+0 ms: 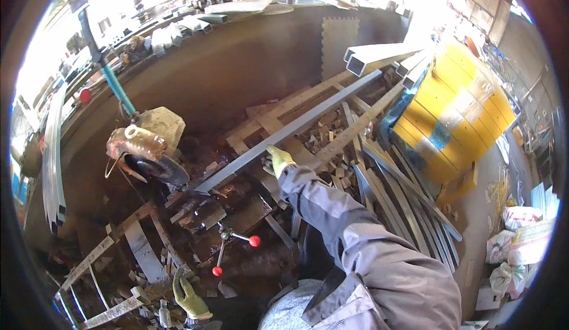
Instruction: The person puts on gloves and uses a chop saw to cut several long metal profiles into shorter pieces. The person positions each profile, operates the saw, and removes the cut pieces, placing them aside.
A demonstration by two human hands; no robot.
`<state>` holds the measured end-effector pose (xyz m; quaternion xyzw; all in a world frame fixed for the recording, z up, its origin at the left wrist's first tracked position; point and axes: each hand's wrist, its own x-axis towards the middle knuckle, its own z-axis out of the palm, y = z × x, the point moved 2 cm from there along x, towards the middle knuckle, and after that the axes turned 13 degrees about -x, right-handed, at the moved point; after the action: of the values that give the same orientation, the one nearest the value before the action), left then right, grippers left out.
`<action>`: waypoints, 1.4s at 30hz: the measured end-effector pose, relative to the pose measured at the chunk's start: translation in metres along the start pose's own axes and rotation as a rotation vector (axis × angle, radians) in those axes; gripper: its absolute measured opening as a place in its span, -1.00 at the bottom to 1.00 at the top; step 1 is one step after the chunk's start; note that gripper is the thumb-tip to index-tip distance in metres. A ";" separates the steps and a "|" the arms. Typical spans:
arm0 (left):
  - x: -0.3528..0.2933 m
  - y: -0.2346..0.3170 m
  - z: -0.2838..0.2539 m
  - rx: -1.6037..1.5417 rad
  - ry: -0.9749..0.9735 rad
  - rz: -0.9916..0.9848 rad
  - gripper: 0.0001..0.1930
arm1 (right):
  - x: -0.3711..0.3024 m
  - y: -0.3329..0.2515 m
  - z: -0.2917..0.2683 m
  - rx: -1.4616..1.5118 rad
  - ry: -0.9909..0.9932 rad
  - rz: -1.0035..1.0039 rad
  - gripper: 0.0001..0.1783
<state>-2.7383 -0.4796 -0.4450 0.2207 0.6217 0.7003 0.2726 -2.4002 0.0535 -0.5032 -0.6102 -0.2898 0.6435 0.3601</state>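
A long grey square metal tube (323, 108) lies slanting across the bench, its near end close to the disc of a cut-off saw (142, 146). My right hand (277, 161), in a yellow-green work glove, grips the near side of this tube around its middle; some fingers are hidden. At the lower left is my left hand (191, 295), gloved alike, its fingers stretched out and holding nothing I can see. It is beside a flat metal strip (145, 252). Between the two hands stands a clamp handle (223, 235) with red ball knobs.
Short tube offcuts (338, 179) lie heaped under the tube. Several long tubes (409, 202) lean at right near a yellow slatted box (450, 111), with more square tubes (379, 54) behind. A ladder-like metal frame (98, 259) is at lower left; sacks (521, 244) are far right.
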 end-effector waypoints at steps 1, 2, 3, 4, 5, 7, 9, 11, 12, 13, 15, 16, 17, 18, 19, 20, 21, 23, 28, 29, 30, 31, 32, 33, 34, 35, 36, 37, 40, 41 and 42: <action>0.001 -0.002 0.002 0.033 0.003 0.013 -0.61 | 0.012 -0.001 0.001 -0.033 0.012 0.003 -0.48; 0.000 -0.004 0.005 0.068 -0.001 0.018 -0.61 | 0.022 -0.001 0.004 -0.009 0.020 -0.004 -0.46; 0.001 -0.005 0.008 0.101 -0.009 0.023 -0.61 | 0.031 -0.002 0.005 0.008 0.066 0.045 -0.44; 0.001 -0.007 0.010 0.109 -0.006 0.018 -0.62 | 0.037 -0.004 0.008 0.059 0.019 -0.023 -0.41; 0.002 -0.008 0.013 0.117 -0.005 0.015 -0.62 | 0.042 -0.006 0.011 0.098 0.005 -0.005 -0.39; 0.003 -0.008 0.018 0.120 0.000 0.003 -0.62 | 0.048 -0.013 0.011 -0.094 0.133 -0.084 -0.35; 0.003 -0.005 0.022 0.103 0.011 -0.021 -0.62 | 0.046 -0.019 0.006 -0.237 0.273 -0.127 -0.27; 0.003 0.004 0.027 0.162 -0.008 0.021 -0.62 | 0.039 -0.028 -0.002 -0.089 0.285 -0.175 -0.19; 0.001 0.011 0.029 0.212 0.009 0.010 -0.62 | 0.034 -0.037 -0.008 -0.079 0.266 -0.253 -0.20; -0.001 0.022 0.034 0.256 -0.048 0.131 -0.62 | 0.029 -0.043 -0.014 0.031 0.206 -0.271 -0.22; -0.004 0.047 0.046 0.388 -0.096 0.332 -0.62 | 0.017 -0.060 -0.029 0.345 0.131 -0.187 -0.33; -0.009 0.058 0.053 0.202 -0.117 0.231 -0.63 | 0.011 -0.067 -0.037 0.456 0.146 -0.141 -0.38; -0.012 0.070 0.068 0.197 -0.150 0.310 -0.64 | 0.003 -0.076 -0.047 0.470 0.171 -0.171 -0.41; -0.016 0.085 0.084 0.174 -0.190 0.397 -0.64 | -0.004 -0.084 -0.054 0.501 0.128 -0.199 -0.43; -0.018 0.102 0.099 0.145 -0.240 0.473 -0.64 | -0.012 -0.087 -0.062 0.591 0.093 -0.193 -0.46; -0.020 0.119 0.117 0.104 -0.335 0.512 -0.63 | -0.021 -0.089 -0.066 0.613 0.053 -0.221 -0.48; -0.023 0.135 0.137 0.240 -0.355 0.558 -0.60 | -0.033 -0.087 -0.074 0.657 0.039 -0.224 -0.50; -0.029 0.164 0.186 0.452 -0.457 0.701 -0.51 | -0.062 -0.071 -0.086 0.621 0.132 -0.223 -0.57; -0.038 0.192 0.274 0.971 -0.737 0.859 -0.11 | -0.146 -0.021 -0.079 0.505 -0.065 -0.201 -0.52; -0.038 0.189 0.276 1.032 -0.740 0.856 -0.06 | -0.160 -0.012 -0.073 0.521 -0.067 -0.101 -0.60; -0.037 0.185 0.270 1.114 -0.703 0.775 -0.02 | -0.176 -0.004 -0.069 0.542 -0.182 -0.114 -0.66; -0.037 0.180 0.260 1.182 -0.657 0.717 0.02 | -0.191 0.004 -0.062 0.576 -0.250 -0.082 -0.70; -0.031 0.178 0.240 1.197 -0.630 0.516 0.06 | -0.202 0.010 -0.057 0.572 -0.249 0.015 -0.72; -0.027 0.178 0.217 1.257 -0.588 0.467 0.03 | -0.217 0.018 -0.053 0.559 -0.305 0.017 -0.73; -0.029 0.185 0.194 1.229 -0.606 0.677 -0.05 | -0.229 0.022 -0.045 0.548 -0.358 0.045 -0.73; -0.027 0.192 0.173 1.188 -0.602 0.786 -0.13 | -0.243 0.027 -0.038 0.537 -0.451 0.041 -0.74; -0.026 0.204 0.152 1.113 -0.592 0.880 -0.19 | -0.259 0.032 -0.029 0.565 -0.533 0.072 -0.71; -0.023 0.216 0.130 1.155 -0.548 0.714 -0.18 | -0.278 0.035 -0.020 0.620 -0.728 0.024 -0.72; -0.022 0.263 0.090 1.154 -0.587 0.665 -0.33 | -0.325 0.042 0.008 0.599 -0.804 0.210 -0.66; -0.020 0.279 0.079 1.239 -0.636 0.571 -0.43 | -0.341 0.040 0.014 0.657 -0.873 0.181 -0.66; -0.021 0.289 0.071 1.217 -0.644 0.611 -0.42 | -0.356 0.037 0.021 0.645 -0.910 0.127 -0.65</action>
<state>-2.7079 -0.4630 -0.1484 0.6889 0.6996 0.1784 0.0642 -2.4262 -0.2574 -0.3264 -0.1460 -0.1672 0.9183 0.3278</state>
